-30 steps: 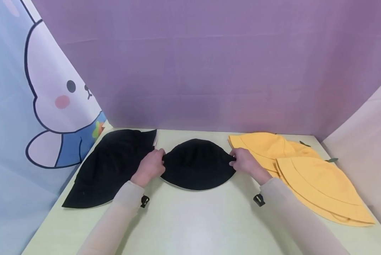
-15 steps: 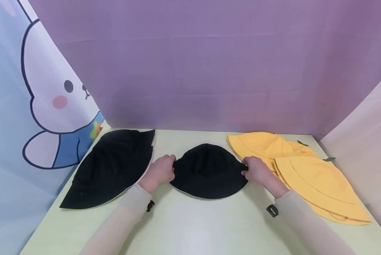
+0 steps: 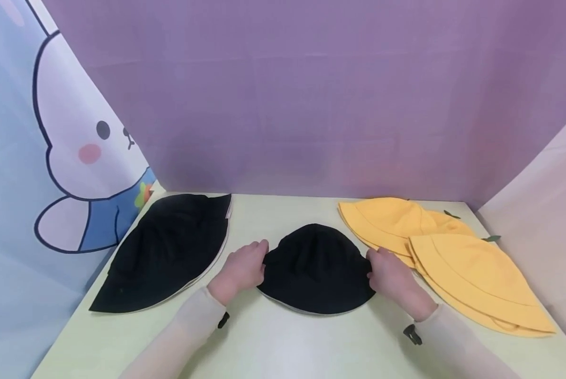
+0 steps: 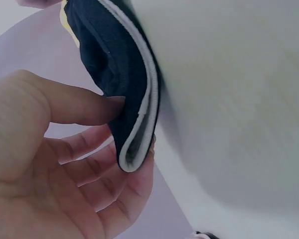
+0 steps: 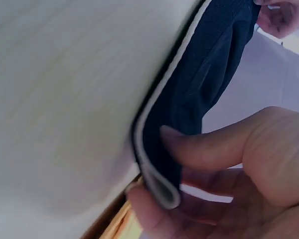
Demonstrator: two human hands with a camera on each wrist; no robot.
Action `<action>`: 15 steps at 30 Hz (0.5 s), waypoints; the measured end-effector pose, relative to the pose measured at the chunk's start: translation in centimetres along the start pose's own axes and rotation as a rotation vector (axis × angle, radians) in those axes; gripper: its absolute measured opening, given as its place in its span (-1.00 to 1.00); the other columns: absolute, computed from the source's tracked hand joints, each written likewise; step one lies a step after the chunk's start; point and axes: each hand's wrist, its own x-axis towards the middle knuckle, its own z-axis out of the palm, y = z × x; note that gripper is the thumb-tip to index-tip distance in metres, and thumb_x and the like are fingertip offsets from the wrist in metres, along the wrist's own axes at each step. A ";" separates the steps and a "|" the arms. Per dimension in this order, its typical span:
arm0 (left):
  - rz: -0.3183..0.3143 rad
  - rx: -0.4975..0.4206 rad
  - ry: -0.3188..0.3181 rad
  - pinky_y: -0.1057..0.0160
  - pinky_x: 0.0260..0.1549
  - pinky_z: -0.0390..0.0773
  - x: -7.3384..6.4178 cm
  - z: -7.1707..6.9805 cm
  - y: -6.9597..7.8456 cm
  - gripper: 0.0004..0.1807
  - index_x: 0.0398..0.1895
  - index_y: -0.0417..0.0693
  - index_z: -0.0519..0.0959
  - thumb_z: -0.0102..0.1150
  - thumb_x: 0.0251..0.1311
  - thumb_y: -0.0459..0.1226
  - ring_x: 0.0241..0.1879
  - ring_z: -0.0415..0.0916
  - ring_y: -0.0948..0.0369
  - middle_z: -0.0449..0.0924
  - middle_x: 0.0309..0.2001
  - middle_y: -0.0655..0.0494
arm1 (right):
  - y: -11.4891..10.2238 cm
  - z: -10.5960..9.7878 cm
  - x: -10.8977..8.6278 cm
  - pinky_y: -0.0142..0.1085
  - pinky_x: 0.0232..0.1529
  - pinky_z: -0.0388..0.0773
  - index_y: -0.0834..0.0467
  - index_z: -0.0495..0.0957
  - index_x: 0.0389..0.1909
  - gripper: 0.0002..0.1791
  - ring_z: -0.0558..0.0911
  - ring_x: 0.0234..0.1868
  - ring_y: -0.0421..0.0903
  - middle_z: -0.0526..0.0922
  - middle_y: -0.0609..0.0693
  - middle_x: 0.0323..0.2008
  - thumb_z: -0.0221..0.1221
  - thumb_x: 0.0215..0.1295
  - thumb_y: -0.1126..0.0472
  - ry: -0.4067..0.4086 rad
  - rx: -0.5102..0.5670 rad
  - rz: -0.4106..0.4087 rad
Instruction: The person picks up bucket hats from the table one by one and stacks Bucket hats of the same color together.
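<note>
In the head view we see two hands on one black hat [image 3: 318, 273], which is at the middle of the pale desk [image 3: 287, 347]; the grip of the left hand [image 3: 242, 268] is clamped on one end of its brim, and that of the right hand [image 3: 396, 276] on the other. We count one more dark shape, a larger black hat [image 3: 169, 255] lying flat at the left, its doubled edge leaving us unsure whether a second lies beneath. On the right we make out at least two yellow hats [image 3: 482, 273] with small green leaf tabs [image 3: 492, 238], overlapping too much for a sure count. The cloth looks matte and soft, the held hat folded into a dome with a curved brim; behind hangs a creased purple sheet [image 3: 283, 95], and a printed rabbit [image 3: 83, 131] is cut off at the left. In the left wrist view we see thumb and fingers pinching the dark fabric, its white edging [image 4: 147, 94] bent into a narrow loop; a dark object at the bottom is cropped beyond recognition. In the right wrist view we find the same pinch on a similar fold, the other fingers partly hidden, and yellow cloth blurred at the lower edge.
</note>
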 end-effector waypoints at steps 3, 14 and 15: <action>0.014 0.024 -0.009 -0.01 -0.56 0.52 -0.4 -0.1 0.8 -0.74 -0.24 -0.14 0.40 0.32 0.12 -0.40 -0.40 0.51 -0.01 0.43 -0.40 0.03 | -0.5 -0.2 -0.6 -0.09 -0.51 0.48 0.26 0.52 -0.30 -0.76 0.51 -0.41 0.06 0.48 0.10 -0.39 0.36 0.02 0.40 -0.009 -0.083 0.004; 0.013 0.123 -0.100 0.04 -0.30 0.56 -1.1 -0.1 4.0 -0.30 0.20 -0.18 0.51 0.48 0.11 0.02 -0.09 0.43 -0.04 0.46 -0.02 -0.11 | -3.3 -0.3 -1.4 -0.08 -0.36 0.57 0.31 0.59 -0.02 -0.44 0.53 -0.16 0.10 0.53 0.13 -0.19 0.52 0.05 0.08 0.007 -0.201 -0.202; 0.009 0.121 -0.113 0.04 -0.30 0.56 -1.0 0.0 4.2 -0.27 0.22 -0.17 0.50 0.49 0.09 0.05 -0.08 0.42 -0.03 0.46 0.00 -0.12 | -3.4 -0.3 -1.3 -0.06 -0.34 0.58 0.32 0.58 0.05 -0.38 0.53 -0.12 0.11 0.53 0.14 -0.13 0.52 0.06 0.04 -0.023 -0.178 -0.196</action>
